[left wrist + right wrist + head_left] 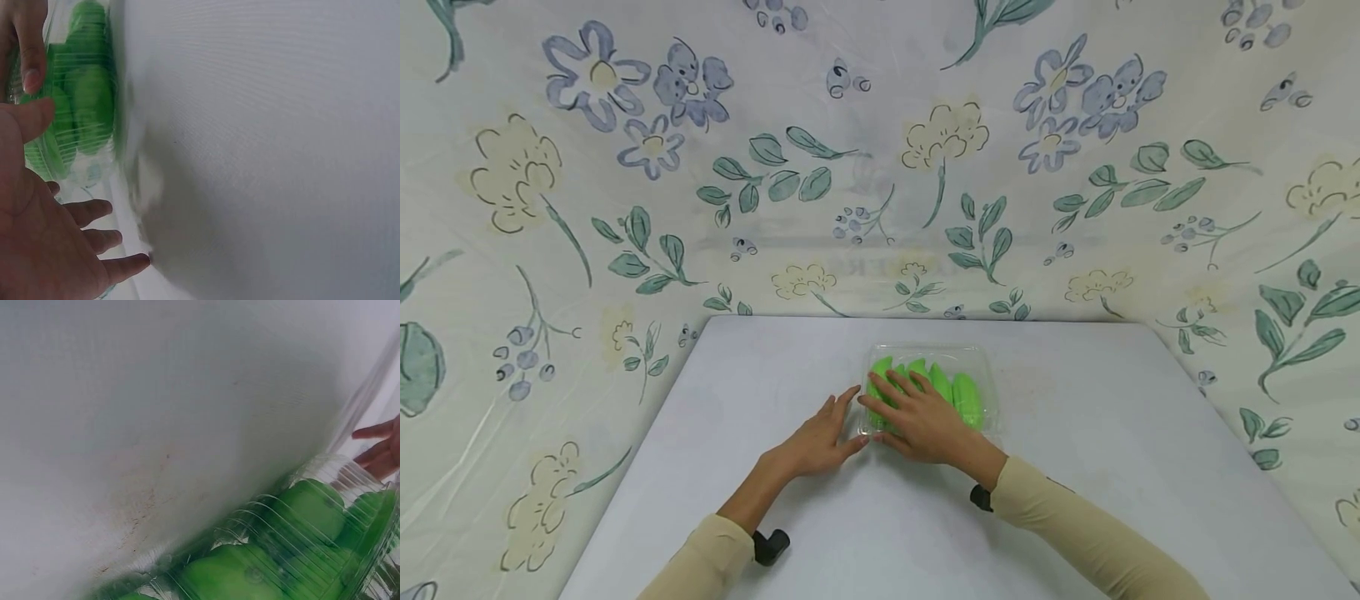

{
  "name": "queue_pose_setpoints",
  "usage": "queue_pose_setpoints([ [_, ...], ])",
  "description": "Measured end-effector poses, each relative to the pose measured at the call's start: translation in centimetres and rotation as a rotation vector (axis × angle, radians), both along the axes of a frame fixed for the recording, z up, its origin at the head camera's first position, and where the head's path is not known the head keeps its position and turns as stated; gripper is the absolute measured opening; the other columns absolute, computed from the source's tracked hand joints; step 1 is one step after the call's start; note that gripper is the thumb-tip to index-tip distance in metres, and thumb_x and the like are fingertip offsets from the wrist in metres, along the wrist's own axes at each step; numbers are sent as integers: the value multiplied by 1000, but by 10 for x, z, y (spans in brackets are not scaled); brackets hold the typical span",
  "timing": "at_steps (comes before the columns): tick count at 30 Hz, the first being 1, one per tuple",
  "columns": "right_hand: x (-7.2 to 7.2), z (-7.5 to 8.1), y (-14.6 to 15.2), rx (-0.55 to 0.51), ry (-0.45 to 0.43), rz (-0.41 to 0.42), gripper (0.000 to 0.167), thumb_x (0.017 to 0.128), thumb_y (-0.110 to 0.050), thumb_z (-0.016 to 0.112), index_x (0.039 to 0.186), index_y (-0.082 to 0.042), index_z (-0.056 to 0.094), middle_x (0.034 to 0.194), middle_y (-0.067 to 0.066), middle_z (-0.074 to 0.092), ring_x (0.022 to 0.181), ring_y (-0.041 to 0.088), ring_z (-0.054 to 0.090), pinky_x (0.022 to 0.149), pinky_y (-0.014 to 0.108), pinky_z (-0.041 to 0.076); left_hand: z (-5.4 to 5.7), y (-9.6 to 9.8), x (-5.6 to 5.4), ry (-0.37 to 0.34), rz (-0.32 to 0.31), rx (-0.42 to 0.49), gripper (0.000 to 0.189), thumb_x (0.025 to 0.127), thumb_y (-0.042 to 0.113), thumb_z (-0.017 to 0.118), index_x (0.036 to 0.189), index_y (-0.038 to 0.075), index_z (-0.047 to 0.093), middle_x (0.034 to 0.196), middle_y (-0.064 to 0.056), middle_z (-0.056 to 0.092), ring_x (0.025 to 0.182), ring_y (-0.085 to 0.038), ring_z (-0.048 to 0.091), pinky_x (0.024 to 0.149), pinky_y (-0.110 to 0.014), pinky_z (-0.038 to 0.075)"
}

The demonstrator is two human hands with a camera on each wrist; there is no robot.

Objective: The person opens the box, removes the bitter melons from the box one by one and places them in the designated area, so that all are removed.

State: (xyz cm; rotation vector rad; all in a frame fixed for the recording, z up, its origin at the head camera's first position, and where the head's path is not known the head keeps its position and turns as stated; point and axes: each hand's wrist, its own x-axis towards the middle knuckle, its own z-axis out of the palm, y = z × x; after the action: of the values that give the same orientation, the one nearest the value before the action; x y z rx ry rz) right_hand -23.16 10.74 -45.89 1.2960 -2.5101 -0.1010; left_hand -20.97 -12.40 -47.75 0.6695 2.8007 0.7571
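A clear plastic box (983, 363) with ridged sides sits on the table and holds several bright green, long, rounded pieces (967, 402) that look like mangoes. My right hand (927, 427) lies spread over the box's left and front part, its fingers straight and hiding some of the pieces. At the box's left side is my left hand (820, 440), fingers apart, fingertips at or close to the edge; contact cannot be told. In the left wrist view, the left palm (37, 231) shows nothing in it. The right wrist view shows green pieces (231, 572) behind the ridged wall.
The white table (1120, 433) extends around the box on all sides. Behind it hangs a floral-printed sheet (880, 208), which also covers both sides. Faint brownish marks (134, 528) show on the table in the right wrist view.
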Motion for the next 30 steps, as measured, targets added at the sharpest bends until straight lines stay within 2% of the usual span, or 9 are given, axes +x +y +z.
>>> queue_pose_setpoints([
  [5,0,2,0,8,-4,-5,64,99,-53,49,154,-24,34,160,11,25,143,35,29,112,55,25,6,0,1,-3,2,-9,84,97,53,54,158,11,15,155,-22,30,143,-46,19,107,-64,29],
  [11,-1,4,0,11,-4,-1,67,98,-55,50,155,-24,32,159,11,26,142,35,30,111,56,26,9,-1,-1,11,12,-31,84,96,53,55,159,15,14,157,-16,29,144,-43,19,109,-61,28],
  [15,-1,6,0,17,-17,-5,69,98,-57,48,156,-25,30,160,11,25,142,35,31,111,56,26,13,-2,0,15,12,-27,85,95,52,58,158,13,16,156,-17,30,143,-45,20,108,-62,28],
  [20,3,13,2,1,-63,-23,70,97,-57,49,156,-25,28,159,10,27,141,35,32,111,56,27,20,-6,-1,14,3,-63,91,92,51,64,158,12,15,157,-16,29,142,-46,20,108,-61,30],
  [25,7,22,8,-29,-114,-42,70,97,-55,53,156,-25,29,159,10,27,141,35,32,109,60,28,32,-13,-7,9,3,-105,98,87,47,72,158,12,14,158,-19,27,141,-50,20,105,-63,32],
  [30,11,27,17,-70,-126,-58,72,96,-53,57,155,-24,30,158,12,29,139,36,34,108,61,29,47,-18,-11,5,24,-100,94,91,41,69,158,10,12,158,-23,23,141,-51,17,105,-65,30],
])
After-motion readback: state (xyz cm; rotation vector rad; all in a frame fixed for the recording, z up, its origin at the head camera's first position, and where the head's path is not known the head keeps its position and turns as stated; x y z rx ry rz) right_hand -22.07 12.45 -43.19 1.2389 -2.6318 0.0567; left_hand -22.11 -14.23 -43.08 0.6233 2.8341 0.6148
